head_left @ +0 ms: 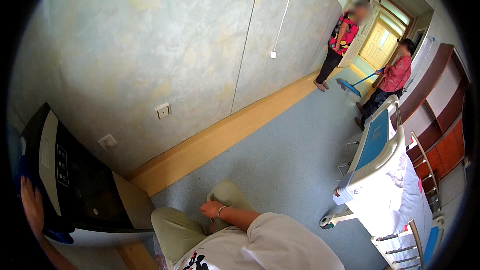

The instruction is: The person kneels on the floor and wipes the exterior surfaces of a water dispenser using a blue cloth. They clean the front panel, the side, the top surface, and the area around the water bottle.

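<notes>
At the far left edge my left hand [32, 204] presses on a dark blue cloth [24, 168]; its fingers are partly hidden. The cloth lies against a black and silver appliance [95, 190] with a small button panel, which looks like a water dispenser. My right hand [212, 209], with a pale bracelet at the wrist, rests closed on my light green trouser leg near the knee. Whatever its fingers hold, if anything, is hidden.
A hospital bed [382, 137] with white and blue end board stands at right, on castors [327, 221]. By the far doorway stand one person [342, 35] and another person [398, 73] holding a blue broom [350, 87]. A plugged wall socket [107, 142] sits behind the appliance.
</notes>
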A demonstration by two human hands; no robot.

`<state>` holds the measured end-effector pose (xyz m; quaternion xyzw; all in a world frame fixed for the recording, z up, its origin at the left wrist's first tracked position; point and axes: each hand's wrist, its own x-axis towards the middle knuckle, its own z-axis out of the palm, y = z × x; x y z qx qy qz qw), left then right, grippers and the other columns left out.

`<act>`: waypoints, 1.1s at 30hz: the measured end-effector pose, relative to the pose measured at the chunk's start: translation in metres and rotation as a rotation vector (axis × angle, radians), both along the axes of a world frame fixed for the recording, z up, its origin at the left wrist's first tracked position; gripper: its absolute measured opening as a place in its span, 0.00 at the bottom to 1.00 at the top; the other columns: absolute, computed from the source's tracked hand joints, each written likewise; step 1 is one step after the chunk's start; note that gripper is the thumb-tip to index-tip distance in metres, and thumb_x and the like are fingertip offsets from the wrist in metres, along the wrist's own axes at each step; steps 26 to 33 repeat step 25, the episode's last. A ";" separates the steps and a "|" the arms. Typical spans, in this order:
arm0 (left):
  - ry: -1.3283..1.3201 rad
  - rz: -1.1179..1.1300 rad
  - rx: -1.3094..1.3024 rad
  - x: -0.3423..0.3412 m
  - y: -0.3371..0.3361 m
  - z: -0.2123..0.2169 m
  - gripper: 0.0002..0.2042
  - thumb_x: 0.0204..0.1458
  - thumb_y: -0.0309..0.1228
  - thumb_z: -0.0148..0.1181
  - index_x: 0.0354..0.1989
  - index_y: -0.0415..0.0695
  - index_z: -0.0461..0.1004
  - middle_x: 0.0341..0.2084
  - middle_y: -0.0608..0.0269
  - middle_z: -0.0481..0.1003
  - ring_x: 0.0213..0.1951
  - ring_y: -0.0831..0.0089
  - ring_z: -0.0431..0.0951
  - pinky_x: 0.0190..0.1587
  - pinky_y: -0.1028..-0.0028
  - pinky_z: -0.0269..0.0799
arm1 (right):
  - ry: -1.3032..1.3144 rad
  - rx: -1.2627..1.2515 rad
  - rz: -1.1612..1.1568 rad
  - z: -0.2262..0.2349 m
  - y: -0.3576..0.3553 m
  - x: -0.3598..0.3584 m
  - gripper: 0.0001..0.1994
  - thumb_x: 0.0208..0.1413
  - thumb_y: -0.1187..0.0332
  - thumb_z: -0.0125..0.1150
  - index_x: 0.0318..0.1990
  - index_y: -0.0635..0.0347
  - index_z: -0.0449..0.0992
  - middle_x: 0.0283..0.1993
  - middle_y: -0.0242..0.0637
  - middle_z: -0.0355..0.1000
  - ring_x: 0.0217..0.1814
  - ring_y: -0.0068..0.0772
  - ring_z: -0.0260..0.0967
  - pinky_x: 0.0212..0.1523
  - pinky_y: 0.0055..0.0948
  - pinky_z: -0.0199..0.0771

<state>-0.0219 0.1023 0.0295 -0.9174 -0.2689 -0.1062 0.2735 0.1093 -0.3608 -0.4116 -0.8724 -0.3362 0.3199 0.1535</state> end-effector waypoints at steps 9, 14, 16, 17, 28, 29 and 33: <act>0.301 -0.758 0.151 0.048 0.059 0.035 0.10 0.50 0.29 0.43 0.37 0.39 0.69 0.34 0.44 0.65 0.39 0.49 0.66 0.46 0.56 0.62 | 0.000 -0.045 -0.019 -0.003 0.000 0.004 0.12 0.51 0.65 0.46 0.37 0.57 0.75 0.40 0.44 0.71 0.44 0.47 0.68 0.45 0.43 0.69; 0.317 -0.810 0.188 0.059 0.063 0.035 0.10 0.48 0.27 0.45 0.36 0.39 0.70 0.31 0.44 0.67 0.37 0.49 0.68 0.46 0.55 0.63 | 0.002 -0.047 -0.021 -0.008 0.001 0.003 0.11 0.51 0.65 0.46 0.36 0.57 0.74 0.40 0.44 0.71 0.44 0.47 0.68 0.45 0.43 0.69; 0.285 -0.752 0.179 0.050 0.073 0.027 0.11 0.49 0.29 0.44 0.38 0.39 0.68 0.34 0.45 0.65 0.40 0.50 0.66 0.48 0.55 0.61 | 0.011 -0.042 -0.035 -0.007 0.002 0.004 0.11 0.51 0.65 0.46 0.36 0.57 0.74 0.40 0.44 0.71 0.44 0.47 0.68 0.45 0.43 0.68; 0.258 -0.706 0.178 0.042 0.080 0.023 0.11 0.50 0.30 0.44 0.40 0.40 0.67 0.36 0.46 0.65 0.41 0.50 0.65 0.49 0.55 0.60 | 0.020 -0.039 -0.040 -0.006 0.004 0.004 0.11 0.50 0.65 0.46 0.36 0.57 0.74 0.40 0.44 0.72 0.44 0.47 0.68 0.45 0.43 0.68; 0.086 -0.201 0.067 -0.009 0.050 -0.005 0.17 0.55 0.36 0.43 0.51 0.43 0.60 0.49 0.49 0.59 0.52 0.55 0.58 0.56 0.56 0.53 | 0.008 -0.029 -0.038 -0.012 0.002 0.003 0.12 0.49 0.64 0.47 0.36 0.56 0.74 0.40 0.44 0.72 0.44 0.47 0.68 0.45 0.43 0.68; 0.086 -0.201 0.067 -0.009 0.050 -0.005 0.17 0.55 0.36 0.43 0.51 0.43 0.60 0.49 0.49 0.59 0.52 0.55 0.58 0.56 0.56 0.53 | 0.008 -0.029 -0.038 -0.012 0.002 0.003 0.12 0.49 0.64 0.47 0.36 0.56 0.74 0.40 0.44 0.72 0.44 0.47 0.68 0.45 0.43 0.68; 0.086 -0.201 0.067 -0.009 0.050 -0.005 0.17 0.55 0.36 0.43 0.51 0.43 0.60 0.49 0.49 0.59 0.52 0.55 0.58 0.56 0.56 0.53 | 0.008 -0.029 -0.038 -0.012 0.002 0.003 0.12 0.49 0.64 0.47 0.36 0.56 0.74 0.40 0.44 0.72 0.44 0.47 0.68 0.45 0.43 0.68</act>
